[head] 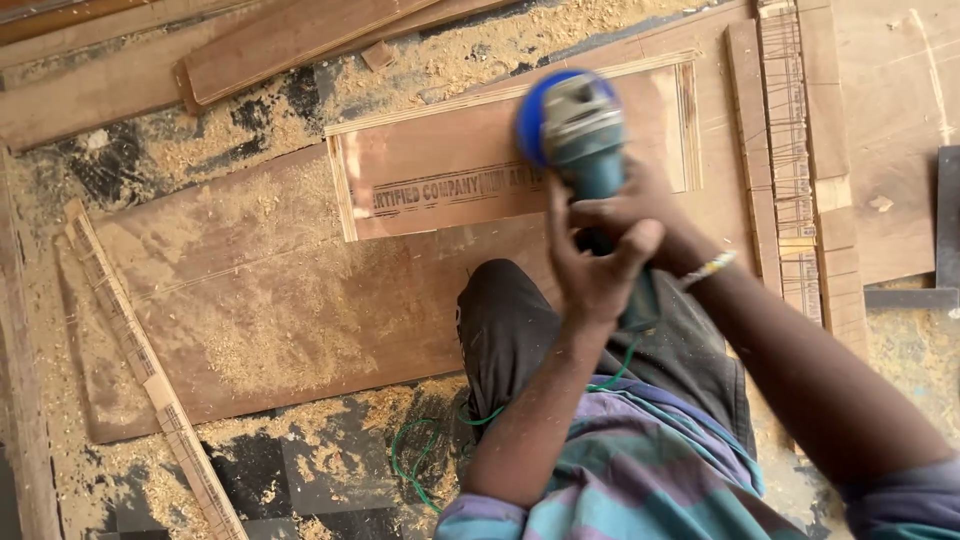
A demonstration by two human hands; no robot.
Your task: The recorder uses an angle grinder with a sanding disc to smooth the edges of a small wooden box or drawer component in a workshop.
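Note:
A teal power sander (580, 135) with a blue disc guard hovers over a small reddish plywood panel (440, 170) that bears stamped lettering. My right hand (640, 205) wraps the tool's body from the right. My left hand (590, 265) grips the rear of the handle just below it. A bead bracelet (708, 268) sits on my right wrist. The tool's green cord (425, 450) trails down past my dark trouser knee (505, 320).
A larger plywood sheet (250, 300) covered in sawdust lies under the small panel. Wood strips (790, 150) lie at right, planks (280, 40) at top left, a thin strip (150, 380) at lower left. Sawdust covers the dark patterned floor (300, 470).

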